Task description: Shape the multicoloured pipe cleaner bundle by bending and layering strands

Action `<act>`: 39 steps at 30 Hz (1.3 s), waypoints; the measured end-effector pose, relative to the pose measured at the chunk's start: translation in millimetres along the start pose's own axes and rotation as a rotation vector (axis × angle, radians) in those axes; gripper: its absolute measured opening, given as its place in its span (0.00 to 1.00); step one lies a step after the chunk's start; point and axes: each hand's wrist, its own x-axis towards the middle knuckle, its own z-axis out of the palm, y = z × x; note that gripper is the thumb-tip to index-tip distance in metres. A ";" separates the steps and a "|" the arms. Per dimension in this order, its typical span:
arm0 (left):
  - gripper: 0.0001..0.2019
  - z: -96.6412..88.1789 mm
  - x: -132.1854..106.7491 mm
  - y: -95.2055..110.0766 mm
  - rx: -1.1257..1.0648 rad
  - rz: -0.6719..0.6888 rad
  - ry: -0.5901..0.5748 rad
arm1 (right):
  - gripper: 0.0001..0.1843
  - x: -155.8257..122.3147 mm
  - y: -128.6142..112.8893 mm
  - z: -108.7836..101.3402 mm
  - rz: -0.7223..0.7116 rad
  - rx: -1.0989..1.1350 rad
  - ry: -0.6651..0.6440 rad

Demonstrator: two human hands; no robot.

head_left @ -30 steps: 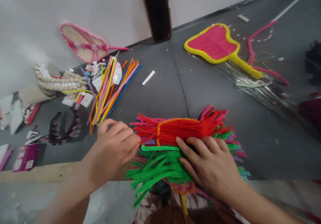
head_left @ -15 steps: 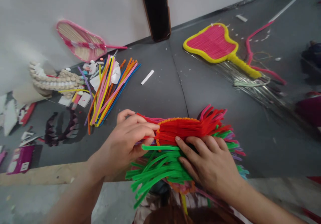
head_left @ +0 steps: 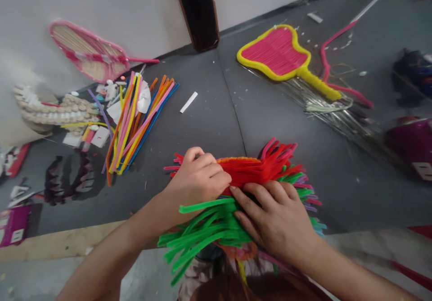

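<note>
A half-made fan of pipe cleaners [head_left: 259, 168] lies in front of me on the grey floor mat [head_left: 209, 125], with red strands on top and green strands [head_left: 199, 233] fanning out below. My left hand [head_left: 199, 179] is curled over the red strands on the left side, fingers closed on them. My right hand [head_left: 276, 222] lies flat on the piece, fingers stretched out and pressing down where red meets green.
A loose bundle of coloured pipe cleaners [head_left: 135, 121] lies at the left. A finished pink and yellow fan [head_left: 280, 53] lies at the back right, another pink fan [head_left: 87, 51] leans on the white wall. Scraps, a beaded piece [head_left: 54, 112] and a purple box [head_left: 13, 224] are at the far left.
My left hand has moved right from the bare mat onto the red strands and closed over them. My right hand has stayed pressed on the piece. The view has shifted slightly.
</note>
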 end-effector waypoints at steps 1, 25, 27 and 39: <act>0.11 1.0 -0.8 0.4 0.019 -0.012 0.012 | 0.19 -0.2 0.0 -0.3 0.000 0.002 0.001; 0.12 -26.5 -39.1 -0.4 0.105 -0.274 0.179 | 0.21 -3.1 -0.2 -1.9 -0.012 -0.039 0.005; 0.13 -23.1 -49.7 0.1 0.099 -0.274 0.163 | 0.21 -2.2 -0.1 -1.7 -0.014 -0.039 0.011; 0.09 7.2 -52.7 11.3 0.152 -0.212 0.249 | 0.26 -3.1 -0.3 -2.0 0.002 -0.048 0.056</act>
